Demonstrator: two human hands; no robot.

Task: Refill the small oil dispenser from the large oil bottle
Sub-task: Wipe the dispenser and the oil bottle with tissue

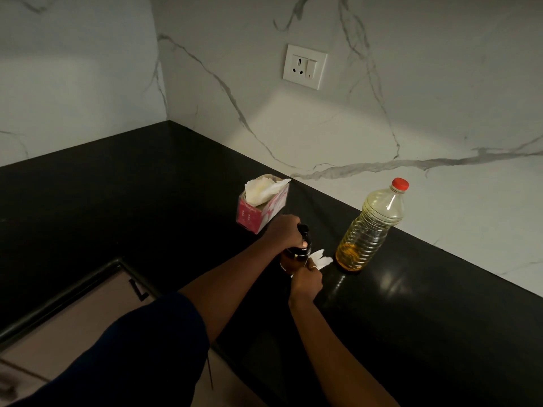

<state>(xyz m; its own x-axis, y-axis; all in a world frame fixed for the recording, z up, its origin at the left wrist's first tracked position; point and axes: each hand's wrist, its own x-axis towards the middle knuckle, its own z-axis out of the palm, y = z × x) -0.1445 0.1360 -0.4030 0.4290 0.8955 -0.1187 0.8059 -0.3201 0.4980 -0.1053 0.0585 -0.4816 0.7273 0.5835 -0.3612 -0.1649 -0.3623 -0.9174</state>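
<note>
The small oil dispenser (296, 255), dark with a black top, stands on the black counter (147, 201). My left hand (283, 232) grips its upper part from above. My right hand (307, 279) pinches a white tissue (321, 258) against the dispenser's right side. The large oil bottle (370, 227), clear plastic with a red cap on, stands upright just to the right, with a little yellow oil at its bottom.
A pink tissue box (261, 211) with white tissue sticking out stands behind the dispenser. A marble wall with a white socket (305, 66) runs along the counter's far edge. The counter's front edge and a pale floor (88, 312) lie at lower left.
</note>
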